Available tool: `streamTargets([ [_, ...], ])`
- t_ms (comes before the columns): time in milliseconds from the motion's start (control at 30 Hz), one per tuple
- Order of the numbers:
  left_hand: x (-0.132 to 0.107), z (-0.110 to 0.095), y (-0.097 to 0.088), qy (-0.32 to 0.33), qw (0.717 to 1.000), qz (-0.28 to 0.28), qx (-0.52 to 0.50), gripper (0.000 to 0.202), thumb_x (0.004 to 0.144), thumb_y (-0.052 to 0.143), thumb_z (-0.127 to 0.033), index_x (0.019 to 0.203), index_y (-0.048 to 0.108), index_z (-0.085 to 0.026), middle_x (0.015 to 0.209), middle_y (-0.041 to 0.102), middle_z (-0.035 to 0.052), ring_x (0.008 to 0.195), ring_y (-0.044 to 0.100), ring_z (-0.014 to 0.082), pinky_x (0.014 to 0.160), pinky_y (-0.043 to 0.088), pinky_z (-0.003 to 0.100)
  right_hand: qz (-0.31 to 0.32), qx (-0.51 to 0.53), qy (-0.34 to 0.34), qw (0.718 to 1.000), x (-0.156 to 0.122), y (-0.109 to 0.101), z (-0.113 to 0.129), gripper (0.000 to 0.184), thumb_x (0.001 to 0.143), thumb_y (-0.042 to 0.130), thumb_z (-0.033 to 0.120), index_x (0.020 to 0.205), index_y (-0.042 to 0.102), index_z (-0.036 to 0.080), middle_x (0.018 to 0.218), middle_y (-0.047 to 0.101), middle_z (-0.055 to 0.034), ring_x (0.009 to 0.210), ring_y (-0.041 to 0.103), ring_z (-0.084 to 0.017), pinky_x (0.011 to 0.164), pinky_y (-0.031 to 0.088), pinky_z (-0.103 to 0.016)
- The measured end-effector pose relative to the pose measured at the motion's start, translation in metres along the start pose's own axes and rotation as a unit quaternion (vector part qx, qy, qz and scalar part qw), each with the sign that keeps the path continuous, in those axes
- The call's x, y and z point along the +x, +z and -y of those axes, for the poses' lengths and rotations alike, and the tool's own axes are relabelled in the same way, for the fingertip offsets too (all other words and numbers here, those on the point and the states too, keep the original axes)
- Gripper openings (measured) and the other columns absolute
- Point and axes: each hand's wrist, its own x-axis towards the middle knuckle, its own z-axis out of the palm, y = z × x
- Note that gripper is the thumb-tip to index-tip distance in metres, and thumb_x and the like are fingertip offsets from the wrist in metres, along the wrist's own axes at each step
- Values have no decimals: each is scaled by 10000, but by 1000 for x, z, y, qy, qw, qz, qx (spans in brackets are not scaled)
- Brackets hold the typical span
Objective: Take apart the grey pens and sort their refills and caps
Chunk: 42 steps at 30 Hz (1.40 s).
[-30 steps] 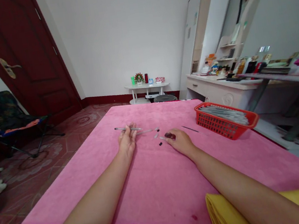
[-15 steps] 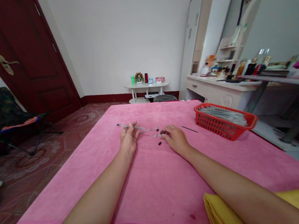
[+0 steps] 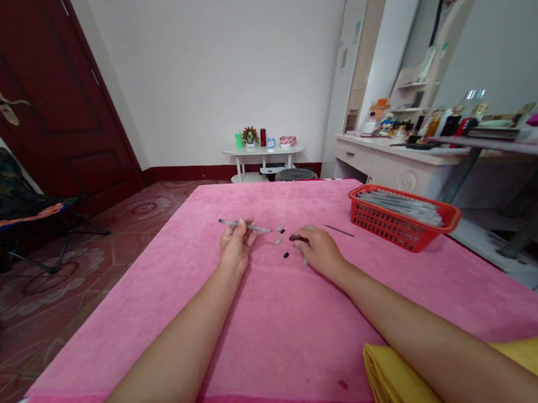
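My left hand [image 3: 236,245] is closed around a slim grey, see-through pen [image 3: 259,229], its dark end pointing up and to the left. To the right, my right hand [image 3: 320,247] pinches a small dark piece [image 3: 297,238], too small to make out fully. Between the hands lie little pen parts on the pink cloth [image 3: 264,337]: a black piece [image 3: 286,255], a clear piece [image 3: 278,241] and others just behind. A pale bit [image 3: 305,261] shows below my right fingers. Beyond that hand rests a thin dark pen refill [image 3: 339,230].
An orange-red basket [image 3: 384,228] filled with grey pens [image 3: 401,206] stands at the right edge of the pink surface. Folded yellow cloth [image 3: 402,387] lies under my right forearm. Farther off are a small white table [image 3: 264,152], a dresser and a folding chair [image 3: 9,193].
My left hand has shifted slightly right with the pen, which tilts a little more. My right fingers have moved off the pale bit and hold the dark piece slightly farther right.
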Motion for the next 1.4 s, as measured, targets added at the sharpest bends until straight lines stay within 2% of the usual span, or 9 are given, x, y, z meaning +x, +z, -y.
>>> streamTargets([
  [133,0,-1,-1,-3,1000,-4,-1,48,802,601,-151,773,563,-146,831,692,23,662,618,81,631,500,200,-15,-39,56,998,8,-22,-2,180,790,524,194,840,696,184,836,689,-47,763,608,-153,684,431,-248],
  [267,0,0,-1,-3,1000,-3,3,65,780,631,-165,768,572,-142,823,690,32,673,622,90,665,500,218,108,-88,104,985,9,-38,2,153,745,608,304,736,694,177,701,680,-49,620,589,-147,550,376,-230],
  [367,-1,0,0,-5,1000,-7,4,63,782,630,-167,762,576,-141,812,688,29,676,624,89,687,500,223,175,-133,107,970,2,-36,11,189,677,679,359,750,689,184,730,684,-56,621,588,-151,525,350,-230],
  [533,-2,1,0,-6,1000,-1,0,56,796,607,-143,749,578,-133,806,686,32,686,630,87,705,509,226,195,-177,105,959,-4,-28,25,128,676,640,201,797,676,186,790,687,-64,673,599,-165,531,346,-231],
  [667,-2,1,2,-13,1000,-3,-5,60,807,589,-127,750,573,-127,791,680,39,706,641,97,703,523,236,147,-123,93,977,0,-31,31,252,670,592,117,911,647,165,763,678,-61,640,589,-149,543,367,-225],
  [767,-2,2,3,-21,1000,-3,-6,60,805,594,-128,749,574,-122,786,679,43,709,647,100,686,528,223,77,-43,49,995,4,-31,35,227,719,557,147,933,631,158,766,669,-51,656,585,-140,590,398,-229],
  [933,-3,3,4,-21,1000,18,-3,65,803,601,-146,749,577,-117,775,676,44,687,646,101,645,535,207,14,55,-1,998,5,-24,35,238,733,513,113,922,648,163,840,662,-45,737,580,-138,662,426,-239],
  [1100,-5,6,5,-23,999,40,10,79,774,641,-171,768,589,-112,797,675,51,680,642,105,645,540,216,-1,105,-1,994,3,-19,28,259,733,503,102,935,653,163,914,651,-58,819,577,-153,694,442,-254],
  [1400,-10,12,9,-26,997,68,22,127,737,680,-179,778,575,-120,785,672,45,714,645,113,671,540,227,-17,132,6,991,3,-16,32,216,716,545,127,902,652,152,891,656,-59,782,588,-152,673,457,-254],
])
